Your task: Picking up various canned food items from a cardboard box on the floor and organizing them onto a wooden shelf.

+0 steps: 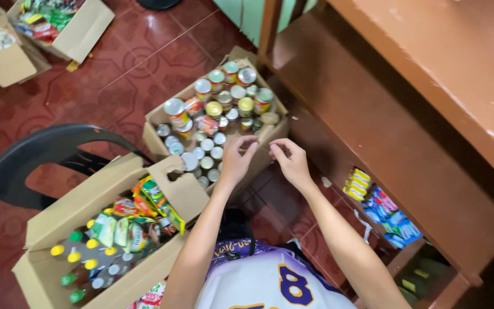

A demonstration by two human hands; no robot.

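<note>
My left hand and my right hand hover side by side over the near right corner of an open cardboard box of tin cans. The fingers of both are loosely curled with thumb and forefinger close together, and I see nothing held in either. The box holds several upright cans of different sizes with silver, green and yellow lids. My left fingertips are just above the small silver cans at the near side.
A cardboard box of bottles with coloured caps and snack packets sits at lower left on a black plastic chair. A brown wooden shelf unit stands at right with packets on a lower shelf. More open boxes lie on the red tiled floor.
</note>
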